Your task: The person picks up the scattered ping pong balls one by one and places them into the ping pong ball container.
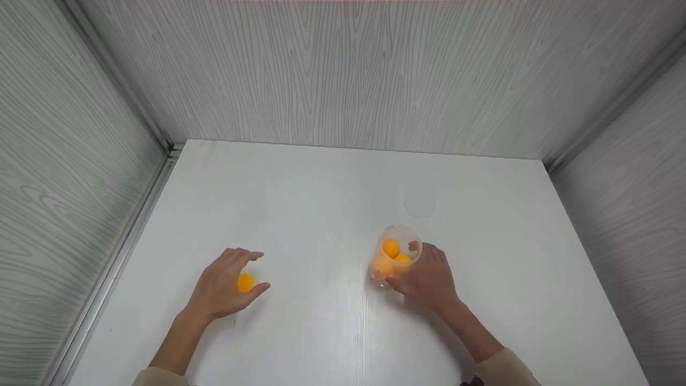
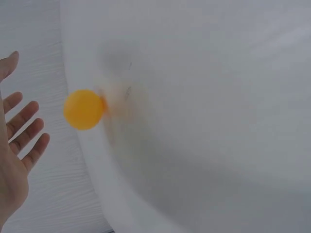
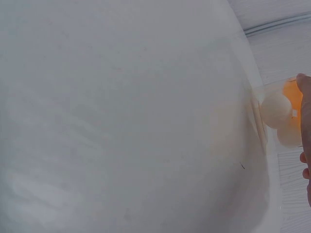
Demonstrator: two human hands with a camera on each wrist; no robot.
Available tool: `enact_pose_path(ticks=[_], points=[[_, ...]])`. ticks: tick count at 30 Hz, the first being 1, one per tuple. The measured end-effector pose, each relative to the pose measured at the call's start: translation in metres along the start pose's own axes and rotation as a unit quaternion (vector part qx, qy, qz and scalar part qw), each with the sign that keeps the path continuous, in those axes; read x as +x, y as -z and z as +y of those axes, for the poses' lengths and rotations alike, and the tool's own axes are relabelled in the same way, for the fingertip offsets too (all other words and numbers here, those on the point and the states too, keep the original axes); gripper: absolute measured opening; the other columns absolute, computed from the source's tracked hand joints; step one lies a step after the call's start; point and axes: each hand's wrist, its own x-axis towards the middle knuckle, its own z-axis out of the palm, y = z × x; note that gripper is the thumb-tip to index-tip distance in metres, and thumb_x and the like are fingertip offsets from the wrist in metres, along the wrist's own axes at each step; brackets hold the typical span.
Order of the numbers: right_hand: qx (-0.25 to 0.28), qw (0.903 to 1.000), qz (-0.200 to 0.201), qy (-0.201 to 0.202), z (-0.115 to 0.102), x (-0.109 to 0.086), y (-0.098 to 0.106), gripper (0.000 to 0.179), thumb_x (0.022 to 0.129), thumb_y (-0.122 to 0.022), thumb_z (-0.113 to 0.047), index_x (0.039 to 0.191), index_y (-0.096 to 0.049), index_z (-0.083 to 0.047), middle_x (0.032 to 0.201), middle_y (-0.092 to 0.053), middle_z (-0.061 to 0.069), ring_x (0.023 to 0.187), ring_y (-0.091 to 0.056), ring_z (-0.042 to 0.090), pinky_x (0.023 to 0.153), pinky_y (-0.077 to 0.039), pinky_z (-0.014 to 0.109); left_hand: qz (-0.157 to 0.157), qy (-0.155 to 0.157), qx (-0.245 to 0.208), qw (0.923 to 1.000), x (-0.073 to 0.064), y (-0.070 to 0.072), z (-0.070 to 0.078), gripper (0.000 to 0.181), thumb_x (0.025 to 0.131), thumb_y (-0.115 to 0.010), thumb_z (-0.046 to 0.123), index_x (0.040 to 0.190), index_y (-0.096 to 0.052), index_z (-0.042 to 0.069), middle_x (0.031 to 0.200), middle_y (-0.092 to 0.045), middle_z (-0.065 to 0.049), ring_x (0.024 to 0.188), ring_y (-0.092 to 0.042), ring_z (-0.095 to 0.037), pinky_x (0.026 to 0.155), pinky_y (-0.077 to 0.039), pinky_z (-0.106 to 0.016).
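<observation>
My right hand (image 1: 426,276) grips a clear cup (image 1: 396,232) by its right side, and the cup stands upright on the table. Several balls lie inside it, among them an orange ball (image 1: 390,247); the right wrist view also shows a whitish ball (image 3: 276,111) through the wall. Over a single orange ball (image 1: 246,282) at the left, my left hand (image 1: 220,287) is spread, thumb and fingers apart. From the left wrist, that ball (image 2: 83,109) sits on the tabletop with a gap between it and the fingers (image 2: 30,133).
Behind the cup lies a faint clear disc (image 1: 419,205), perhaps a lid. The white table (image 1: 321,187) is bounded by a grey wood-grain back panel (image 1: 343,75) and side panels on the left (image 1: 69,187) and right (image 1: 638,203).
</observation>
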Motion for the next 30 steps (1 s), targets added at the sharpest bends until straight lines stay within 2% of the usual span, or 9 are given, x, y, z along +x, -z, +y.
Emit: enact_pose_path(ticks=[13,20,27,30], points=[[0.011,0.9999,-0.007,-0.008,0.001,0.000,0.001,0.085,0.077,-0.080,-0.064,0.129,-0.060,0.000,0.120,-0.068,0.015,0.108,-0.061,0.033,0.105,-0.052,0.050,-0.009,0.024,0.025,0.9994,-0.010,-0.003,-0.016,0.055,0.081,-0.088,0.035,0.126,-0.071,0.009,0.116,-0.075,-0.007,0.107,-0.067,-0.023,0.088,-0.063,-0.042],[0.004,1.0000,-0.002,0.001,0.000,0.000,0.000,0.085,0.077,-0.081,-0.064,0.128,-0.060,0.000,0.117,-0.068,0.015,0.106,-0.061,0.032,0.104,-0.053,0.049,-0.016,0.024,0.046,0.9985,-0.017,-0.008,-0.024,0.056,0.082,-0.087,0.037,0.128,-0.069,0.010,0.114,-0.074,-0.006,0.104,-0.066,-0.023,0.087,-0.062,-0.040],[-0.004,1.0000,0.002,0.008,0.001,-0.001,0.000,0.084,0.077,-0.081,-0.064,0.128,-0.060,0.000,0.114,-0.067,0.014,0.105,-0.061,0.032,0.102,-0.053,0.048,-0.046,0.055,0.041,0.9966,-0.021,-0.009,-0.026,0.061,0.082,-0.086,0.039,0.132,-0.067,0.011,0.116,-0.073,-0.006,0.105,-0.066,-0.024,0.086,-0.062,-0.043],[-0.010,0.9998,0.009,0.014,0.002,-0.001,0.000,0.085,0.076,-0.081,-0.064,0.128,-0.059,-0.001,0.112,-0.067,0.014,0.103,-0.061,0.032,0.101,-0.053,0.047,-0.053,0.056,0.042,0.9961,-0.022,-0.009,-0.027,0.062,0.081,-0.087,0.039,0.132,-0.066,0.011,0.114,-0.073,-0.006,0.103,-0.065,-0.023,0.085,-0.062,-0.041]])
